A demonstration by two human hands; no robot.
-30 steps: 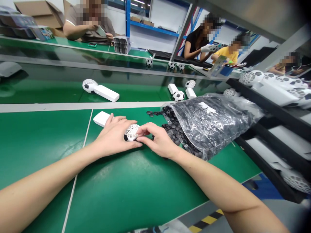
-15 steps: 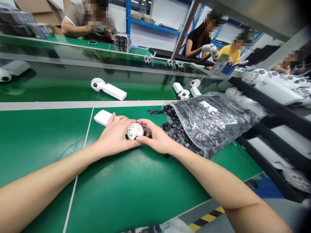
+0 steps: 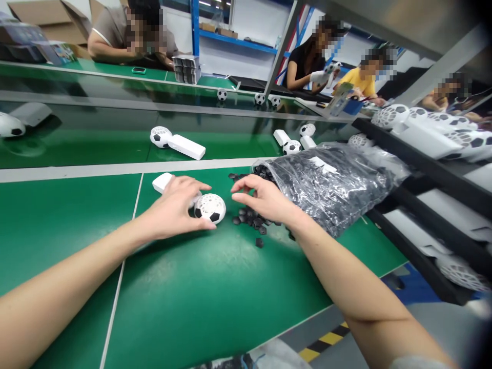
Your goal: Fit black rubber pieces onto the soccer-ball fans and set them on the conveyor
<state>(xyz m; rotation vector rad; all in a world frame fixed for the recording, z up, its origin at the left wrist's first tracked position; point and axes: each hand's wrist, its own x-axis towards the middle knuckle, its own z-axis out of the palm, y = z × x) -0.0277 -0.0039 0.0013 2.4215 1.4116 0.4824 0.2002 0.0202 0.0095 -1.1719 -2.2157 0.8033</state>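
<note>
Hands [image 3: 172, 206] [image 3: 265, 197] over green workbench [image 3: 215, 292], blue shelving [image 3: 237, 37]

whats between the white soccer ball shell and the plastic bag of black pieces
In the head view, the right hand sits there, above loose black pieces scattered on the green bench top.

The lattice soccer ball [image 3: 208, 208] is smooth white plastic, the bench mat [image 3: 77, 225] glossy, the bag [image 3: 330, 189] crinkled clear plastic, the black pieces [image 3: 249, 219] matt.

Ball-shaped cage [image 3: 209, 208] left of granules [image 3: 249, 220]
</note>
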